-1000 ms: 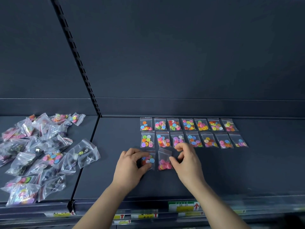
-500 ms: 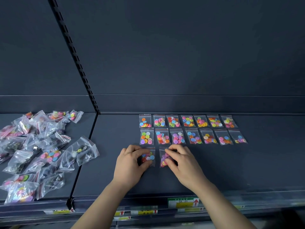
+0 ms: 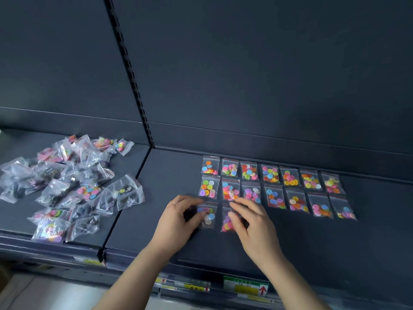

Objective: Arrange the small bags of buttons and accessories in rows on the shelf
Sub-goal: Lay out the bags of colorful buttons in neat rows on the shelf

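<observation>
Two full rows of bags at the back of the shelf. In front, a third row begun with two more. Left hand pinching the first bag by its left edge. Right hand lying on the second bag, fingers and thumb touching it; gripping or only pressing, cannot tell. Loose pile of bags off to the left.
</observation>
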### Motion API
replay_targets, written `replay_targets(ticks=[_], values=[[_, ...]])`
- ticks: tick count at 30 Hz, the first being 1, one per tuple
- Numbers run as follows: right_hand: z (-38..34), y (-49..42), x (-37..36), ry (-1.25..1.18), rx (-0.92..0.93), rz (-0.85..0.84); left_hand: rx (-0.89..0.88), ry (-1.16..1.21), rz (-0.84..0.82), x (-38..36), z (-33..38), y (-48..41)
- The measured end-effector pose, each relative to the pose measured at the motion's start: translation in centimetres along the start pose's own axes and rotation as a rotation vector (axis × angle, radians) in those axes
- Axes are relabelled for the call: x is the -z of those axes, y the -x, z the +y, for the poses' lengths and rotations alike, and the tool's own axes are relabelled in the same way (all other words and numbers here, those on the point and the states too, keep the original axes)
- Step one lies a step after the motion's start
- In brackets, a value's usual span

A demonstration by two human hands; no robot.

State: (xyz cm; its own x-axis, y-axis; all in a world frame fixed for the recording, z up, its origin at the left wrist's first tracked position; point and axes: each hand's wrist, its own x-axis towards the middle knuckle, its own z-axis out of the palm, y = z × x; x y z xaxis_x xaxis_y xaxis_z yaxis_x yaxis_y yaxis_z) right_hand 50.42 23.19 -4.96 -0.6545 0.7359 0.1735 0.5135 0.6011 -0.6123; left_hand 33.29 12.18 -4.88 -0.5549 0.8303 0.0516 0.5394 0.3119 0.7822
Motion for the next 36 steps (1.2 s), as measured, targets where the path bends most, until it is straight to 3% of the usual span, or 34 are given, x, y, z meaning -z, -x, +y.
replay_targets(ticks=[6, 9, 18, 25, 32, 36], values=[[-4.7, -4.3, 0.4, -0.474, -0.143, 0.043, 0.203, 0.355, 0.353, 5.0, 0.1, 2.1], [-6.9, -6.5, -1.0, -0.679, -0.242, 0.010, 0.261, 0.389, 0.518, 9.1, -1.5, 3.9], [-14.6, -11.0, -8.9, -0.799, -0.264, -0.125, 0.444, 0.307, 0.839, 20.9, -9.4, 8.2], [-20.9, -13.9, -14.5, -0.749, -0.263, -0.160, 0.462, 0.247, 0.771, 28.9, -15.1, 4.8], [-24.7, -17.6, -18.2, -0.694, -0.306, -0.006, 0.393, 0.175, 0.588, 35.4, -20.1, -3.1], [-25.4, -19.5, -19.6, -0.629, -0.335, 0.076, 0.358, 0.014, 0.422, 36.4, -23.4, -8.4]])
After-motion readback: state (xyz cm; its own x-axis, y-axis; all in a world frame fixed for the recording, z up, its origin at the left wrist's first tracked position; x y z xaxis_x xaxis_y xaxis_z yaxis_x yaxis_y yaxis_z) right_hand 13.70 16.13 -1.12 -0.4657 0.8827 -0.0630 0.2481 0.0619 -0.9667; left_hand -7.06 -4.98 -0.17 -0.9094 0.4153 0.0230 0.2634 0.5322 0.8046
